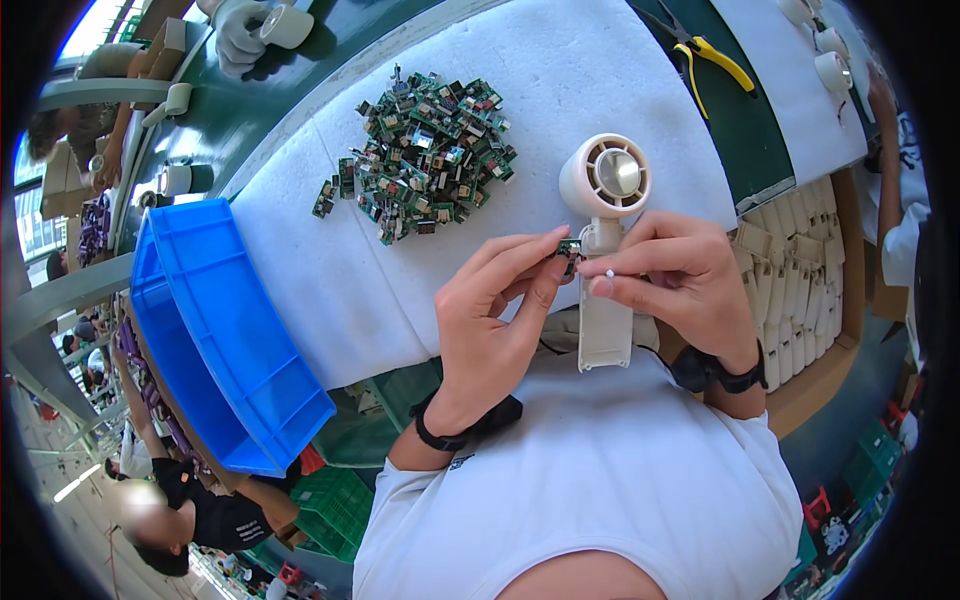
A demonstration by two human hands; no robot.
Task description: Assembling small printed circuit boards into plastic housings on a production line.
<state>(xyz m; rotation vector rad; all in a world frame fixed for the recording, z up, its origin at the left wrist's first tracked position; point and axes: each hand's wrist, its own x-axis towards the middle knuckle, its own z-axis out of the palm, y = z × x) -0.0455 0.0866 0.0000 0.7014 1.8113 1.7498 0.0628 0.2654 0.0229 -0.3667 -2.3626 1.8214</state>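
Note:
My left hand (505, 310) pinches a small green circuit board (569, 250) between thumb and fingertips. Close beside it, my right hand (685, 275) has thumb and forefinger closed on a tiny white piece (610, 273), perhaps a connector; its exact kind is too small to make out. Just below both hands lies a cream handheld fan (604, 345), its round head away from me and its opened handle toward me. The fingers cover part of the handle. Left of the fan, a heap of similar circuit boards (430, 150) rests on the white foam sheet (350, 310).
A blue plastic bin (225, 330) stands at the left edge. Yellow-handled pliers (722, 65) lie at the far right. A cardboard box (850, 365) of cream handle shells is at my right. Across the bench, a gloved hand (240, 35) is near a white fan head (286, 27).

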